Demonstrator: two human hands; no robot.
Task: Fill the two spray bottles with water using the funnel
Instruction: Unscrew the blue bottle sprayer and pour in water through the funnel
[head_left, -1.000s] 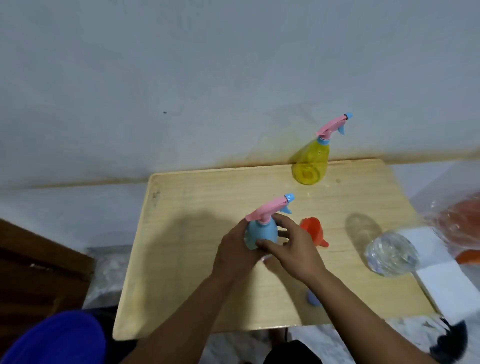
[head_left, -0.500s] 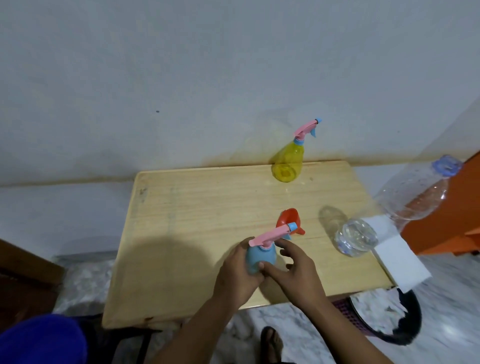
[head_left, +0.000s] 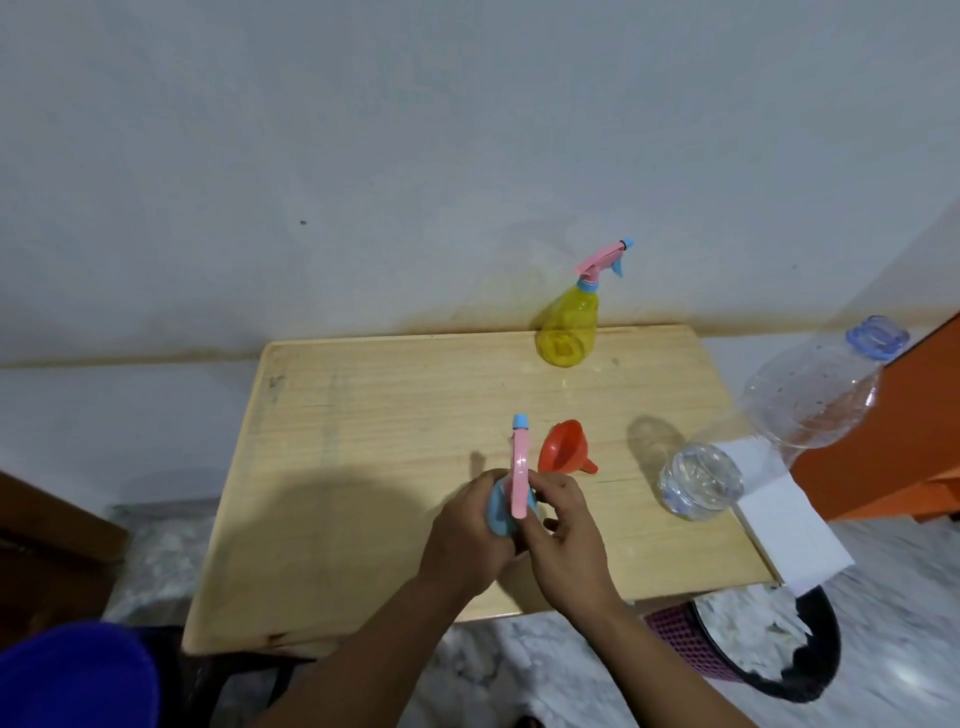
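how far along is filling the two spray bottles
Early. Nothing looks filled yet. In hand: the left hand grips the blue spray bottle while the right hand holds its pink spray head, apparently to unscrew it. Left: the orange funnel lies unused on the table, the yellow spray bottle still has its head on, and the clear water bottle stays capped.

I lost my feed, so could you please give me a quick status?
Both hands, left and right, grip blue spray bottle. Funnel on its side beside it. Nothing in the way.
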